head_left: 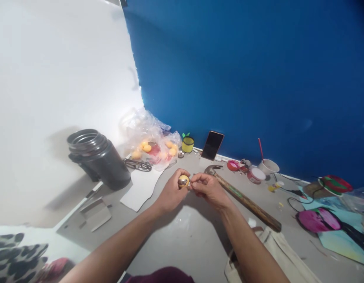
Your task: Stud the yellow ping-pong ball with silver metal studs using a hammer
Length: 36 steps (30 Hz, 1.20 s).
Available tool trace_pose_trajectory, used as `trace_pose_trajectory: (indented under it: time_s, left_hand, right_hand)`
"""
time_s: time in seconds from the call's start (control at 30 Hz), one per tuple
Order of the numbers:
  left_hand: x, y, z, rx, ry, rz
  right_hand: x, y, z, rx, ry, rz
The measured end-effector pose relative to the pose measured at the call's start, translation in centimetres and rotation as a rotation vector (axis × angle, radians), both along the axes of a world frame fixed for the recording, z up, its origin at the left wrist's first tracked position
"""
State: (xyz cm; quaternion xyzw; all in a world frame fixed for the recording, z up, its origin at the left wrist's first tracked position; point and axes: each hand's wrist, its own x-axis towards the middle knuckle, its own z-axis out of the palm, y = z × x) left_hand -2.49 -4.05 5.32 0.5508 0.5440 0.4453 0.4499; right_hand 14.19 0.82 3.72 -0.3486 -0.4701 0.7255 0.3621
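Near the middle of the table, my left hand point(171, 193) is wrapped round a small yellow ball point(183, 180) with a shiny metallic piece on its face. Close on its right, my right hand point(209, 189) has its thumb and fingertips pinched together beside the ball; what they hold is too small to name. A hammer point(246, 200) with a worn wooden handle lies just right of my right hand, its claw head toward the wall. White paper point(143, 186) lies left of my left hand.
A large dark flask point(102, 161) stands left beside black glasses point(138, 165). Behind are a plastic bag with yellow balls point(146, 148), a yellow cup point(187, 145) and a leaning phone point(212, 145). Rightward are a white cup point(269, 167), pink-lensed glasses point(317, 220) and beige cloth point(282, 255).
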Motion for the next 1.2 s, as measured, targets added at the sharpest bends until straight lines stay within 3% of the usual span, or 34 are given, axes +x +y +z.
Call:
trace_pose_trajectory:
  time_s: [0.6,0.93,1.2]
  left_hand:
    - [0.6,-0.2,-0.1,0.098,0.178,0.054]
    - [0.7,-0.2,-0.1,0.086,0.153,0.063]
    - [0.6,-0.2,-0.2,0.120,0.189,0.068]
  right_hand:
    - [-0.6,-0.1,-0.6,0.006,-0.032,-0.044]
    - [-1.0,-0.2,-0.7,-0.053,-0.014,-0.065]
    - [-1.1,-0.3,-1.0,0.023,-0.047,-0.073]
